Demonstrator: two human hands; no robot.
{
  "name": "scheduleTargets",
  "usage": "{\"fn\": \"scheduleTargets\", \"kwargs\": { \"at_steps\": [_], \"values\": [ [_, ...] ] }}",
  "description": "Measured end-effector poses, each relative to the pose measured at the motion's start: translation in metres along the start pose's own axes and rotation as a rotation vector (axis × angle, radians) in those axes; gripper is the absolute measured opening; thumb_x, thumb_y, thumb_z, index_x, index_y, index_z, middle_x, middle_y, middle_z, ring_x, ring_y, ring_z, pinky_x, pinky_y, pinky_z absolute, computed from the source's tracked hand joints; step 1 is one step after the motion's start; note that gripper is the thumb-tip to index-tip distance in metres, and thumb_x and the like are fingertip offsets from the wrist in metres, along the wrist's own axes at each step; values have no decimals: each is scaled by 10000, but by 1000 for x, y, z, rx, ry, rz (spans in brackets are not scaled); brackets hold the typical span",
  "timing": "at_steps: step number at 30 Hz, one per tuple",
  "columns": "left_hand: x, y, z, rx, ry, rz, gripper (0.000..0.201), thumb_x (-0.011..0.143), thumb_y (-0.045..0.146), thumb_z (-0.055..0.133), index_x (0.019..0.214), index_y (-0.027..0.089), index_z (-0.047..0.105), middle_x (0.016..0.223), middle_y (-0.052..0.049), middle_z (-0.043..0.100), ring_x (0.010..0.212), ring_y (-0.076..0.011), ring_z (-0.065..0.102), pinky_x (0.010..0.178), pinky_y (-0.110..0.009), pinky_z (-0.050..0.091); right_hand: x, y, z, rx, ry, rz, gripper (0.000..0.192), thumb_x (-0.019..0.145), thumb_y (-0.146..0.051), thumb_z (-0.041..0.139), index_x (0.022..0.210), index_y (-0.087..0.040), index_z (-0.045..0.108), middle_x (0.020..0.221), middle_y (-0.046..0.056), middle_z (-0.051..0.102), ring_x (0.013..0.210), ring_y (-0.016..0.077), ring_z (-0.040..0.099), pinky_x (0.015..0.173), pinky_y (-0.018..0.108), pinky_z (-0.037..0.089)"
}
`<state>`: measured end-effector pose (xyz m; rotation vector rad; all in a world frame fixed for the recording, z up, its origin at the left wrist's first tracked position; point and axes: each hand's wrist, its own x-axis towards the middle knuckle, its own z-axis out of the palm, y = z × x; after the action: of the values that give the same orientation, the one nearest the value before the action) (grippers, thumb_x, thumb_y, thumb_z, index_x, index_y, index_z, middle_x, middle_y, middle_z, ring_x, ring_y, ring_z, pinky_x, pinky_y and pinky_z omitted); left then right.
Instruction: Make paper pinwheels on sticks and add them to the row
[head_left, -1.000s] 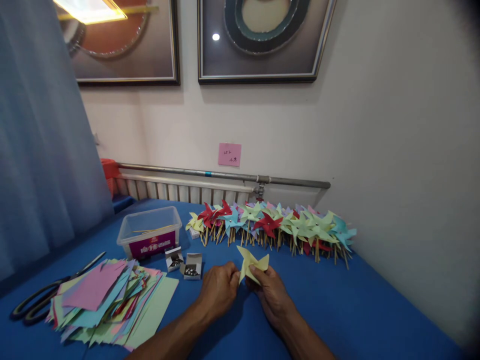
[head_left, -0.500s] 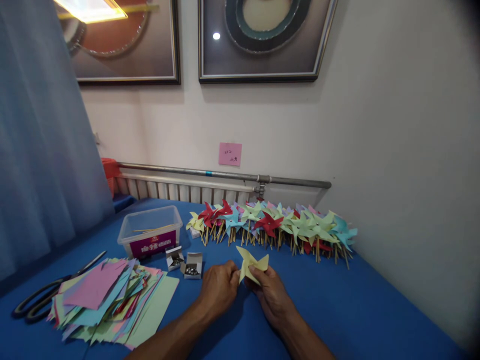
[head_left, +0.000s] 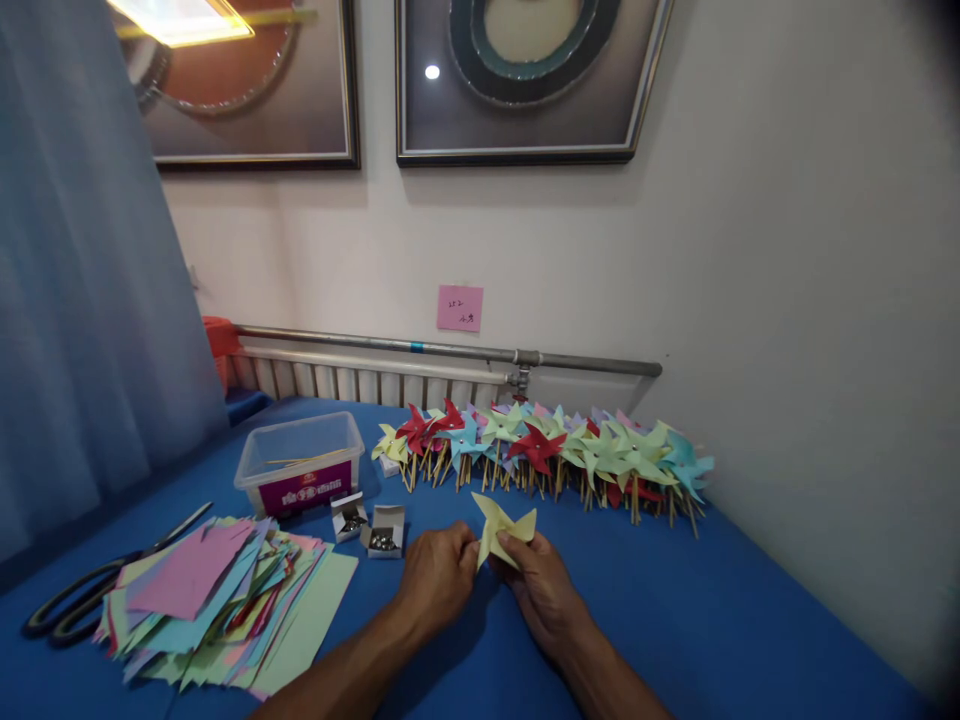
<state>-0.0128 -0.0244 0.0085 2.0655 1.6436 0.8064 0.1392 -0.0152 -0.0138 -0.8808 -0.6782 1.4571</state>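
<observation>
Both the left hand and the right hand are pinching the folded yellow paper pinwheel; too tight a grip could be creasing its blades.

Both forearms are showing bare from the bottom edge of the view up to the wrists, with no sleeve, watch, bracelet or glove on either. The left hand and the right hand are wearing no rings that can be made out.
</observation>
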Motion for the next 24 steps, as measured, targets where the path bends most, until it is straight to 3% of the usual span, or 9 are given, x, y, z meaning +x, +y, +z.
{"fn": "scheduleTargets", "kwargs": {
  "at_steps": [18, 24],
  "values": [
    [-4, 1, 7, 14, 50, 7, 224, 945, 266, 487, 839, 203, 675, 706, -11, 701, 687, -149, 625, 642, -280, 284, 0, 2, 3, -1, 10, -43, 401, 536, -329, 923, 845, -173, 720, 820, 47, 778, 860, 267, 713, 721, 320, 533],
    [-4, 2, 9, 69, 56, 12, 224, 948, 252, 486, 848, 207, 681, 735, -20, 721, 694, -155, 634, 639, -288, 276, 0, 2, 5, -25, 13, -59, 324, 554, -342, 896, 755, -191, 692, 828, 45, 781, 868, 271, 715, 719, 317, 536]
  ]
}}
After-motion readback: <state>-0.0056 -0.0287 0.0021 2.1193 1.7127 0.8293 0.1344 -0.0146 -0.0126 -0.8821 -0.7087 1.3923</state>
